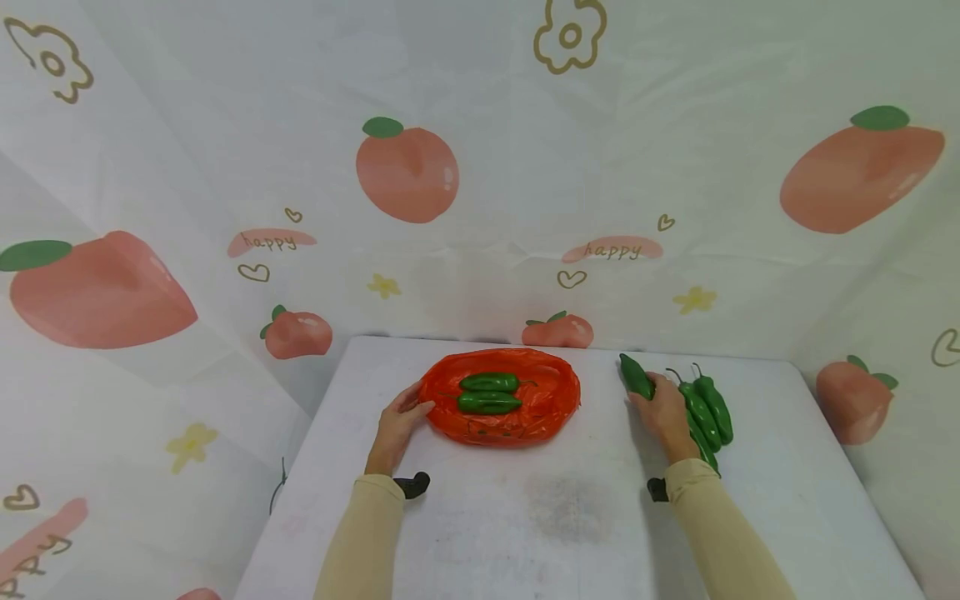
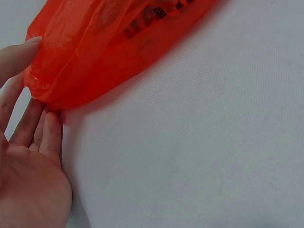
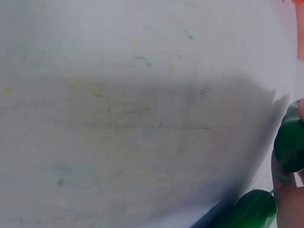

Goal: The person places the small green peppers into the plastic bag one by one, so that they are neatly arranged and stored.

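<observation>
A red plastic bag (image 1: 561,392), spread open like a shallow bowl, lies toward the back of the white table. Two green peppers (image 1: 489,404) lie side by side inside it. My left hand (image 1: 397,425) holds the bag's left edge; in the left wrist view, the thumb is on one side of the red plastic (image 2: 99,61) and the fingers reach under it. To the right of the bag, my right hand (image 1: 663,414) grips a green pepper (image 1: 634,375), its far end pointing away from me. The right wrist view catches only part of that pepper (image 3: 289,145) at its edge.
Several more green peppers (image 1: 701,412) lie beside and partly behind my right hand on the table (image 1: 525,533). A white sheet printed with peaches (image 1: 408,175) stands along the back and sides. Dark straps (image 1: 414,485) sit at both wrists.
</observation>
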`<control>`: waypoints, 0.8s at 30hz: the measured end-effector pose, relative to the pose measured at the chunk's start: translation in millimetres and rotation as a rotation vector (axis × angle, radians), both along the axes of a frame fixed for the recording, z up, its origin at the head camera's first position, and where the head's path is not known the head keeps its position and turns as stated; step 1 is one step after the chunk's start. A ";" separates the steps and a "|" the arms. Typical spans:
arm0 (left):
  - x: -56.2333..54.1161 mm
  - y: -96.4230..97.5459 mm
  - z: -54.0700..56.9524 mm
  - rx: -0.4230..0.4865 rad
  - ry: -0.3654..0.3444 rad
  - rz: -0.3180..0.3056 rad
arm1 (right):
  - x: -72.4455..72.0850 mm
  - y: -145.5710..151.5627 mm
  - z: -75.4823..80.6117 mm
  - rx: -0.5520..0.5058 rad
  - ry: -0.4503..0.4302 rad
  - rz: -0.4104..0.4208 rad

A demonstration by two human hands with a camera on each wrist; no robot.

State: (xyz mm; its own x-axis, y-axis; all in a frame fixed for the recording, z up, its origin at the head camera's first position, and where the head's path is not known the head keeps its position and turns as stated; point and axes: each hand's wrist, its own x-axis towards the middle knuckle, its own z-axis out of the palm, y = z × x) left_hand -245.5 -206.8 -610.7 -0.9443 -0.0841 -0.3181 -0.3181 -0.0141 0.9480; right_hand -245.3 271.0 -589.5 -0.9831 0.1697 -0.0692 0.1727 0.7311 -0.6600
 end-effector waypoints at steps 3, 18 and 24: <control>0.5 -0.5 -0.1 -0.002 -0.005 0.000 | 2.5 0.1 3.4 -0.009 0.047 0.003; 0.9 -0.7 -0.7 -0.026 0.004 -0.003 | 6.5 7.6 11.9 -0.051 0.193 0.065; 1.1 -0.2 1.0 -0.042 0.010 -0.009 | 6.1 5.7 22.6 -0.083 0.186 0.023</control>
State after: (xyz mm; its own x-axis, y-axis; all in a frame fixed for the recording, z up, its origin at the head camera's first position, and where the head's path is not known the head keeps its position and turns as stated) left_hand -244.4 -207.0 -609.7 -0.9481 -0.0888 -0.3052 -0.3088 0.0289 0.9507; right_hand -239.2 276.7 -566.9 -0.9837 0.1488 0.1009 0.0265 0.6748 -0.7375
